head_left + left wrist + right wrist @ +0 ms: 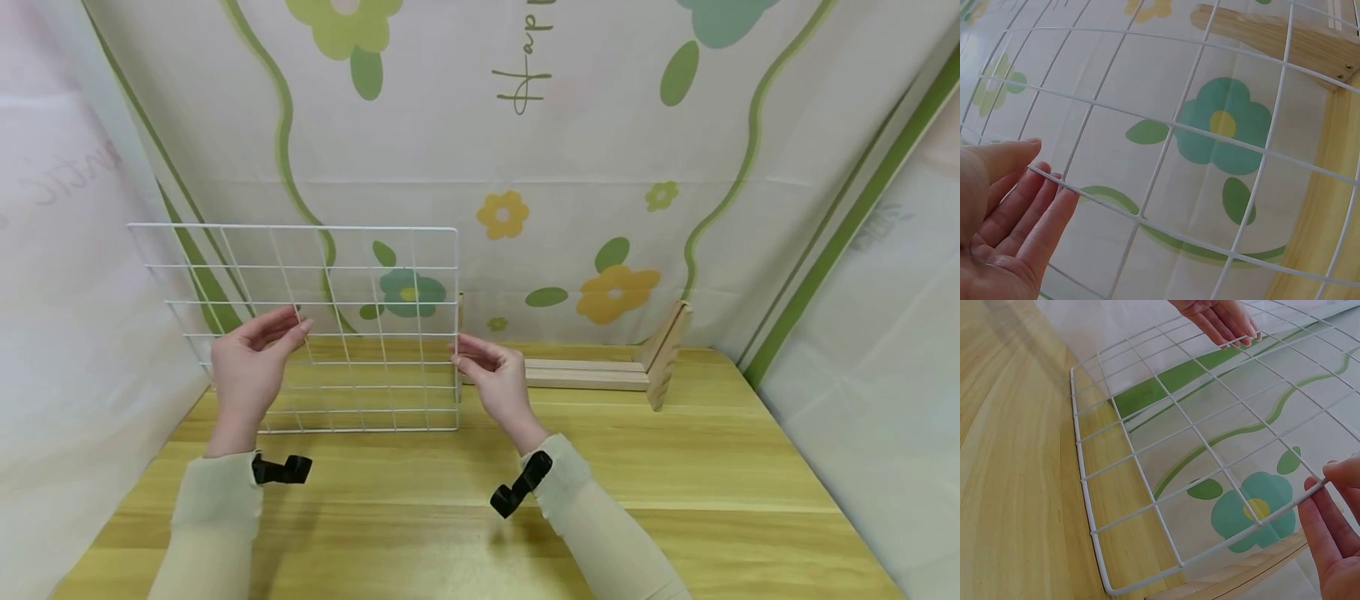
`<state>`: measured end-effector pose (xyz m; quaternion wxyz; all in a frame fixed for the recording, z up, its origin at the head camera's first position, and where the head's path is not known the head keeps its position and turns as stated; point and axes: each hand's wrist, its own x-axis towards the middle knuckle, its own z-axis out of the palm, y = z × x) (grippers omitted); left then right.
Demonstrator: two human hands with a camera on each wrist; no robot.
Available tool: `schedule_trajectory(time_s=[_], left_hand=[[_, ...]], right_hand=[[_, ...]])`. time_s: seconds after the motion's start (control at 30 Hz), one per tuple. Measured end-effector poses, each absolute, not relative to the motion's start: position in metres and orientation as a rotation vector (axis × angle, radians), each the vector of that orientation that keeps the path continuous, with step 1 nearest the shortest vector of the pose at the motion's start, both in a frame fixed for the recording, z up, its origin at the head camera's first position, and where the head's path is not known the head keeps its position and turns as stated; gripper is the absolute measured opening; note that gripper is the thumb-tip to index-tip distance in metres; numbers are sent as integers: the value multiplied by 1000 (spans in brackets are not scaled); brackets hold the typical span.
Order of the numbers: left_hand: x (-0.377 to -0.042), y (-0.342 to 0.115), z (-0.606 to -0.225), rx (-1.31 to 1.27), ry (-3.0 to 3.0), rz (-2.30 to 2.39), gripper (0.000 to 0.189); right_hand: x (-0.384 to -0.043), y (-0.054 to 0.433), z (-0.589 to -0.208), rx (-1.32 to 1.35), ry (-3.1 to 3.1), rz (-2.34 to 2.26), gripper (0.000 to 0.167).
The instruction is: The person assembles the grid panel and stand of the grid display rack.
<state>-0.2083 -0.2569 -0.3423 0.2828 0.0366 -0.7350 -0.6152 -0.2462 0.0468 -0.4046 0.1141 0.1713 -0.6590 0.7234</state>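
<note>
A white wire grid panel (382, 335) is held upright on the left side, its lower edge close over the wooden table. My left hand (251, 362) pinches a wire in the left part of the grid, with fingers behind the wire and thumb in front in the left wrist view. At the grid's right edge, my right hand (497, 379) grips the outer wire between thumb and fingers. Just beyond that edge lies a wooden stand (585, 382), a flat base with upright end pieces. Its left end is partly hidden behind the grid and my right hand.
The wood-grain table (480, 508) spreads out in front of the grid. A printed cloth (577, 150) with flowers hangs behind it, and more cloth closes off the left and right sides. Each wrist wears a black strap mount (281, 469).
</note>
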Motion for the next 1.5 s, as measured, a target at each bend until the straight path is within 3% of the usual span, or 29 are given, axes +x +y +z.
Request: schedule_trajectory(time_s=[0.7, 1.1, 1.5], left_hand=[[-214, -258, -353, 52, -1951, -1459, 29], [-216, -251, -346, 83, -1753, -1699, 31], [-214, -255, -340, 62, -1726, -1828, 31]], right_hand=[[-246, 47, -406, 520, -1931, 2110, 28], [-244, 47, -406, 498, -1925, 2142, 30], [-224, 46, -380, 474, -1952, 2122, 28]])
